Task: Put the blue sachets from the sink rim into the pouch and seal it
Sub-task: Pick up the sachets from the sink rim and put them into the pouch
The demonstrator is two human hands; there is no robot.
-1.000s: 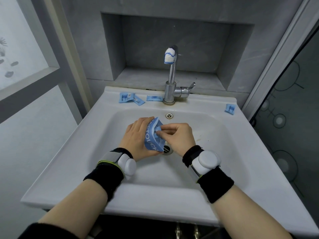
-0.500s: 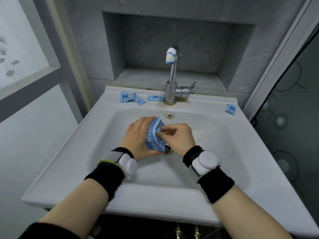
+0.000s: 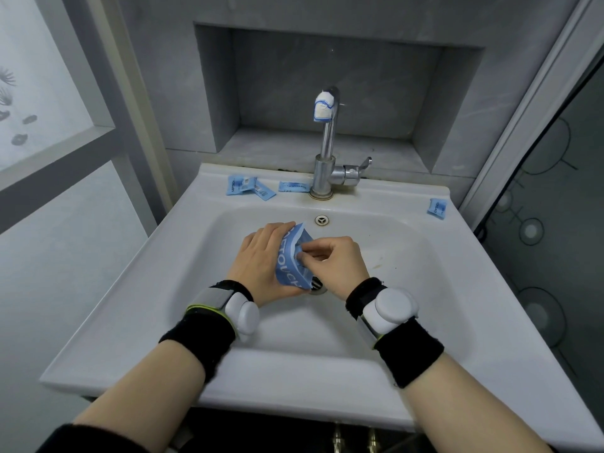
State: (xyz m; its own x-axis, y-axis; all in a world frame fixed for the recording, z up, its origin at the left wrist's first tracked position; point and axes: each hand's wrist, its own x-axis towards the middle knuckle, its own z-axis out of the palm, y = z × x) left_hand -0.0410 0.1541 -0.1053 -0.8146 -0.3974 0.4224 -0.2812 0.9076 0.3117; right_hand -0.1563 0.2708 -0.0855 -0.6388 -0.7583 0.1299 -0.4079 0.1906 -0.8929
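A blue pouch (image 3: 289, 266) with white lettering is held over the sink basin, just above the drain. My left hand (image 3: 261, 266) wraps its left side and back. My right hand (image 3: 333, 259) pinches the pouch's near edge between thumb and fingertips. Three blue sachets lie on the back rim left of the tap: one (image 3: 240, 184), a second (image 3: 264, 192) partly under it, and a third (image 3: 293, 187) beside the tap base. Another sachet (image 3: 437, 208) rests on the right rim.
The white sink (image 3: 137, 305) fills the middle of the view. A chrome tap (image 3: 325, 158) with a taped spout stands at the back rim. A grey wall niche lies behind it, a frosted window on the left, a glass door on the right.
Both hands stay on the pouch over the drain. The right fingertips have shifted slightly along the pouch's edge. The sachets on the rim have not moved.
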